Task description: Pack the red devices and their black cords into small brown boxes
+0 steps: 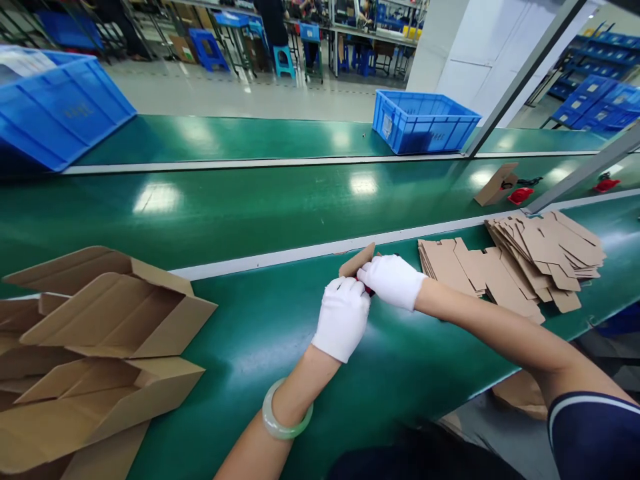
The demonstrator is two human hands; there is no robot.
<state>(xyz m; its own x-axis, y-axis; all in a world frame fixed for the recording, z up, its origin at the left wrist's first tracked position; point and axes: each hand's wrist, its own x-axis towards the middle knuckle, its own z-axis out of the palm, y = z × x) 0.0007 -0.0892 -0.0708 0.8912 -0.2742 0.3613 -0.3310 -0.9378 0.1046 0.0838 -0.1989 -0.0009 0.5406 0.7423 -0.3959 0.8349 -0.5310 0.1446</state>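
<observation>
Both hands wear white gloves and meet over the middle of the green work surface. My left hand (344, 315) is closed around a small brown cardboard box (358, 260), whose raised flap shows above the fingers. My right hand (393, 280) presses at the box's open side from the right, its fingers bent together. A bit of a red object (369, 290) shows between the two hands; most of it is hidden by the gloves. Right of my right hand lie flat folded cardboard blanks (460, 267), overlapping one another.
Large open cardboard boxes (150, 320) stand at the left. More flat blanks (550, 247) are heaped at right. Beyond a white rail, a small box (495, 185) and red items (521, 195) rest on a green belt. Blue crates (425, 127) stand farther back, beside a slanted metal post (525, 80).
</observation>
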